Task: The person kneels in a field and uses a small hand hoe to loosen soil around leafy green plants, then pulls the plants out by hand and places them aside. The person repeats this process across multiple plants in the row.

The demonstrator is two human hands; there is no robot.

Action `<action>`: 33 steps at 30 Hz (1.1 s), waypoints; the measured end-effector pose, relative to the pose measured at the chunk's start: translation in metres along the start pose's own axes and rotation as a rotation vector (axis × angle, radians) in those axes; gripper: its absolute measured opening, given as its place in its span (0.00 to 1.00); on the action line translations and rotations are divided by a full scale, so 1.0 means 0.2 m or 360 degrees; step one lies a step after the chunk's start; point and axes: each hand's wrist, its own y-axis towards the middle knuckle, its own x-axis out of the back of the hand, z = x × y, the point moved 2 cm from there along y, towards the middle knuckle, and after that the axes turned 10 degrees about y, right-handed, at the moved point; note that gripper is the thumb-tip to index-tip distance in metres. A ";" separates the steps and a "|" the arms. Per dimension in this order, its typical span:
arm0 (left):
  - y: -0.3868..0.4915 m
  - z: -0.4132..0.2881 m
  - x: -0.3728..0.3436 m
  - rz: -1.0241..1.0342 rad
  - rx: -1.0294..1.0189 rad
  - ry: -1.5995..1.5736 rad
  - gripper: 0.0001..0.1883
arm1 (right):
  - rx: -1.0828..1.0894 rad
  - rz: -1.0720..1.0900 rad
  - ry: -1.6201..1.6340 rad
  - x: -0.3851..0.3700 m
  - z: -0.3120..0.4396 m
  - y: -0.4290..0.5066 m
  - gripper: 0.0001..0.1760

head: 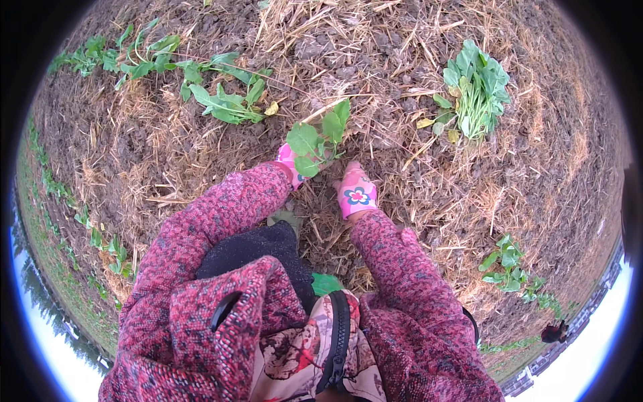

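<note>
Both my hands wear pink gardening gloves with a flower print. My left hand (290, 163) is at the base of a leafy green seedling (317, 140), and its fingers appear to close around the stem; the leaves hide much of that hand. Just to the right, my right hand (356, 191) points down with its fingertips at the dark, loosened soil (335, 181) beside the seedling. Those fingertips look soil-coloured and blend into the ground, so their grip is unclear.
A bundle of leafy seedlings (474, 93) lies on the straw-strewn soil at right. Loose seedlings (228, 103) lie at upper left, near a thin string (281, 83) stretched across the ground. Planted rows (510, 264) show at lower right. My dark-clad knee (256, 251) is close below my left forearm.
</note>
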 end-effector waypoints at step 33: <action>-0.27 -0.64 0.79 -0.0698 0.0155 -0.1809 0.18 | -0.0529 -0.0270 0.1372 1.28 -0.38 0.24 0.12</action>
